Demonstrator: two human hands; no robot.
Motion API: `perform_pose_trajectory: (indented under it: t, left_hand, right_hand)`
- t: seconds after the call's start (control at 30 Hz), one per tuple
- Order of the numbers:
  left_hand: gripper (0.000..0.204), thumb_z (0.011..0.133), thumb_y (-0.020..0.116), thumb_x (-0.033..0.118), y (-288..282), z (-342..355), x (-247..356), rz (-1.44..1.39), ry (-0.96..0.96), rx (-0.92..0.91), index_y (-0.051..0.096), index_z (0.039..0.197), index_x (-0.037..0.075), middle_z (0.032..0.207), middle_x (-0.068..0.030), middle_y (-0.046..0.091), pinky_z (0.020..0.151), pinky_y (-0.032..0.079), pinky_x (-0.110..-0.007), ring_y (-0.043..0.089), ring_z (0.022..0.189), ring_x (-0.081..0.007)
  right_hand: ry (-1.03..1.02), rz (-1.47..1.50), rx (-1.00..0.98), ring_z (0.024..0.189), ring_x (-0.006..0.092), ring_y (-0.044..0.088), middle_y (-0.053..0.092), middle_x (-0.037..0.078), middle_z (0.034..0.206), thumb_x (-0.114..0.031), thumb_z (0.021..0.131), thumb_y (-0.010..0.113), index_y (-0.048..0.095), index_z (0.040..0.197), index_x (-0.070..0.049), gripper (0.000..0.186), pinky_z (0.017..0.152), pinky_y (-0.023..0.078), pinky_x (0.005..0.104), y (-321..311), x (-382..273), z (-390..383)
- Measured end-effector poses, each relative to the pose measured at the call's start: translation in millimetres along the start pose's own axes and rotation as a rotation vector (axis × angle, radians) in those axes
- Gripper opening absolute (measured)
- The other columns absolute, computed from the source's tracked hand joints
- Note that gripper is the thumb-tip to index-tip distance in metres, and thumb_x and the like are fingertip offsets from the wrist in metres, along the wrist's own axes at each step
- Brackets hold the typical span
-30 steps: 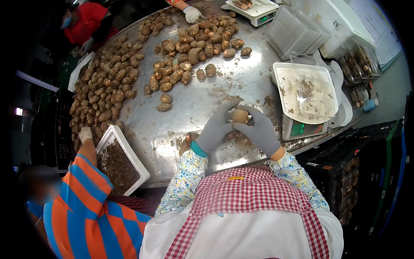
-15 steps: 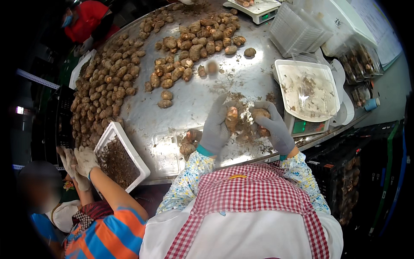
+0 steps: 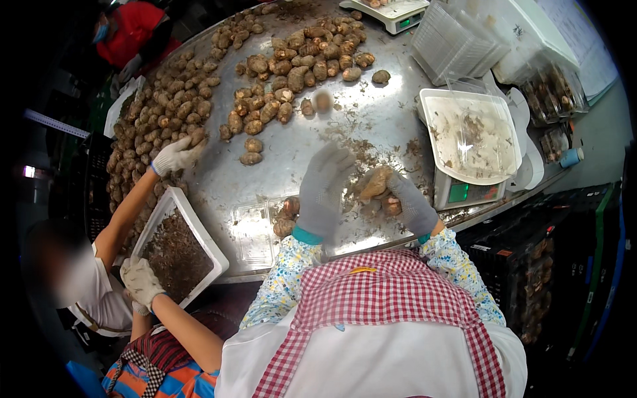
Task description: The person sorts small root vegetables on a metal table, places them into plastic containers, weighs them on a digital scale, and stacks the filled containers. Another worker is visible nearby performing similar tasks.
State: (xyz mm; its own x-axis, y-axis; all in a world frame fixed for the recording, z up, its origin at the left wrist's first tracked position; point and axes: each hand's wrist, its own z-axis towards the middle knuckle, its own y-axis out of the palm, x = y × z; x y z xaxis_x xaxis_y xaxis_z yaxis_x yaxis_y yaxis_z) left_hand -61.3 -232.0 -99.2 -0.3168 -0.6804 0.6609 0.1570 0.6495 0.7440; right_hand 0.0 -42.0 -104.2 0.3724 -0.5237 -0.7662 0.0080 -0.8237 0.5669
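My left hand [image 3: 323,192], in a grey glove, has its fingers stretched out over the metal table [image 3: 371,113], with nothing seen in it. Across from it, my gloved right hand [image 3: 413,204] is closed round a brown taro [image 3: 377,184]. A second taro [image 3: 391,206] shows under its fingers, and I cannot tell whether it is held too. Loose peel and soil lie around this hand. Left of my left wrist, a clear plastic tray [image 3: 247,229] has a few taros [image 3: 285,215] at its right end.
Taros [image 3: 298,60] are heaped at the far middle and left. A scale [image 3: 468,136] with a dirty white tray stands right, near stacked clear boxes [image 3: 458,43]. At left, a co-worker's gloved hand [image 3: 178,156] reaches over the heap, beside a white foam box [image 3: 215,255] of soil.
My left hand has come away from the taro it was round and straightened its fingers. The taro in my right hand has turned. A co-worker's hand has reached up to the heap.
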Motion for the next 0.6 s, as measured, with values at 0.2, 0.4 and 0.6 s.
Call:
perform_pose_trajectory:
  t: [0.2, 0.4, 0.6]
  left_hand:
    - [0.043, 0.095, 0.057, 0.011, -31.1, 35.0, 23.1, 0.697, 0.055, 0.105, 0.049, 0.134, -0.003, 0.120, -0.0145, 0.060, 0.095, 0.051, -0.036, 0.059, 0.111, -0.0247]
    - [0.048, 0.088, 0.063, 0.018, -53.0, 148.8, 32.4, 1.572, 0.233, 0.273, 0.054, 0.134, 0.007, 0.130, -0.0165, 0.055, 0.100, 0.046, -0.044, 0.054, 0.121, -0.0300]
    - [0.061, 0.082, 0.065, 0.026, -64.3, 219.7, -2.9, 2.022, 0.002, 0.084, 0.048, 0.139, 0.013, 0.143, -0.0174, 0.046, 0.111, 0.034, -0.049, 0.042, 0.132, -0.0389]
  right_hand:
    - [0.027, 0.037, -0.045, 0.107, 0.0114, 0.056, 0.057, 0.008, 0.126, -0.019, 0.100, 0.046, 0.050, 0.132, 0.000, 0.038, 0.091, 0.048, 0.0248, -17.7, 2.9, 1.3]
    - [0.024, 0.130, -0.045, 0.098, 0.0122, 0.059, 0.061, 0.009, 0.120, -0.029, 0.105, 0.039, 0.051, 0.127, -0.003, 0.036, 0.083, 0.051, 0.0262, -30.3, 27.0, 9.0]
    - [-0.219, -0.446, -0.011, 0.089, 0.0163, 0.059, 0.061, 0.007, 0.105, -0.021, 0.104, 0.047, 0.057, 0.117, -0.001, 0.025, 0.072, 0.050, 0.0287, -27.5, 18.7, 7.9]
